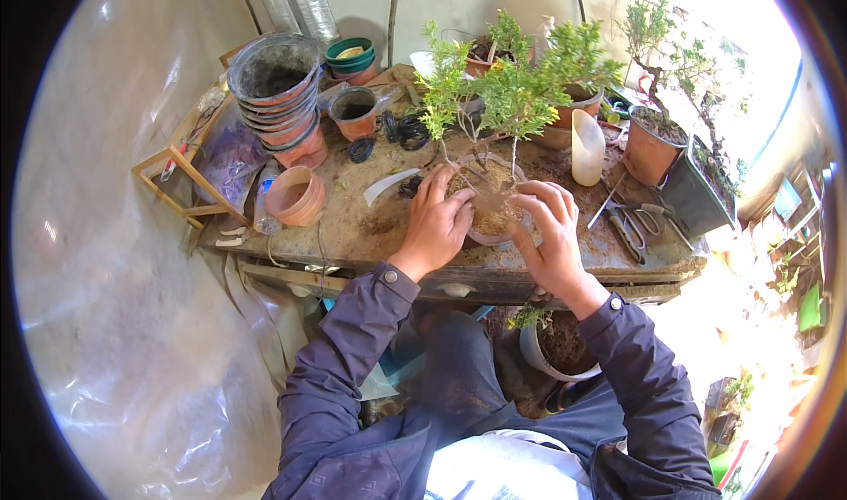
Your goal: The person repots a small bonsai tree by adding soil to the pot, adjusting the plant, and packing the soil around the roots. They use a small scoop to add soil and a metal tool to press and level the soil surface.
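Note:
A potted juniper-like shrub [523,96] with bright green foliage stands on the workbench in front of me. Its round pot [493,240] is filled with tan granular soil [490,219], and several thin stems rise from it. At the pot's left side is my left hand [437,219], its fingertips by the rim and a low stem; whether they grip anything is unclear. My right hand [546,235] hovers over the right rim with fingers curved and apart, and I see nothing held in it. The middle of the soil looks blurred.
Stacked plastic pots [278,96], a smaller pot stack [296,196] and a plastic bottle [267,202] stand left. Coiled black wire [407,129] lies behind. To the right are a cream scoop [587,148], scissors [643,225], pliers-like tools [624,232] and potted trees [655,146]. Another pot [559,351] sits below the bench.

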Action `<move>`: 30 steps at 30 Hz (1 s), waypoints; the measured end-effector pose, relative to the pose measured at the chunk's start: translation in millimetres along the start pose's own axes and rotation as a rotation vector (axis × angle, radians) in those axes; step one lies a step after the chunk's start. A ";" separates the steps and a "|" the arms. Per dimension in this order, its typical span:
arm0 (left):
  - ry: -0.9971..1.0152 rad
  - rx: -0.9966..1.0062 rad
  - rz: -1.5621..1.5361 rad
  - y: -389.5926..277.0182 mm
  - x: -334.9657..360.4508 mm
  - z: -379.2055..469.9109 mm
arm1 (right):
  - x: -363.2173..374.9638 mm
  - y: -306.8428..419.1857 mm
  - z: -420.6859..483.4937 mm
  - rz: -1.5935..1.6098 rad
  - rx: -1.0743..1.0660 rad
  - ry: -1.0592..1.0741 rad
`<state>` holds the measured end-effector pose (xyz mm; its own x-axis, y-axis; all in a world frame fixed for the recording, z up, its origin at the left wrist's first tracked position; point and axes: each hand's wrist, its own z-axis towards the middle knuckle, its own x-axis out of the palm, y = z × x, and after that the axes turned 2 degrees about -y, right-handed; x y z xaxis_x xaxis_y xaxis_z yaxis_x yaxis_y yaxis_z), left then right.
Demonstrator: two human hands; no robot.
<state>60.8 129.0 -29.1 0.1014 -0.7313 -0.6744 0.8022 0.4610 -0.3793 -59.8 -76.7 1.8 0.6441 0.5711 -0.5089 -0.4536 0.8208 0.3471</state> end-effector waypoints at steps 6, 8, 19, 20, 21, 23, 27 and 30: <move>0.067 -0.046 -0.081 15.1 4.5 9.2 | 16.8 -18.2 -1.5 0.396 0.372 0.037; 0.120 -0.123 -0.193 16.1 1.7 12.4 | 20.6 -22.3 0.8 0.246 0.301 0.087; -0.075 -0.063 -0.056 -4.1 -3.5 -0.3 | -8.3 -0.8 33.6 -0.152 -0.195 0.100; -0.052 -0.055 -0.040 -3.3 -1.0 0.3 | -8.9 0.8 39.9 -0.196 -0.229 0.152; -0.017 -0.066 -0.027 -2.2 1.1 0.7 | -7.1 1.9 47.3 -0.238 -0.223 0.199; -0.011 -0.051 -0.033 0.6 4.6 1.1 | -5.1 2.1 58.9 -0.267 -0.237 0.310; 0.024 -0.065 -0.090 9.8 6.7 6.0 | 5.4 4.4 72.4 -0.338 -0.238 0.448; 0.071 -0.130 -0.193 15.2 7.4 9.6 | 10.9 7.0 75.4 -0.369 -0.190 0.483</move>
<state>79.4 125.8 -33.8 -0.0919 -0.7770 -0.6228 0.7201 0.3801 -0.5805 -9.5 -64.2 58.2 0.4482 0.1469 -0.8818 -0.3848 0.9220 -0.0420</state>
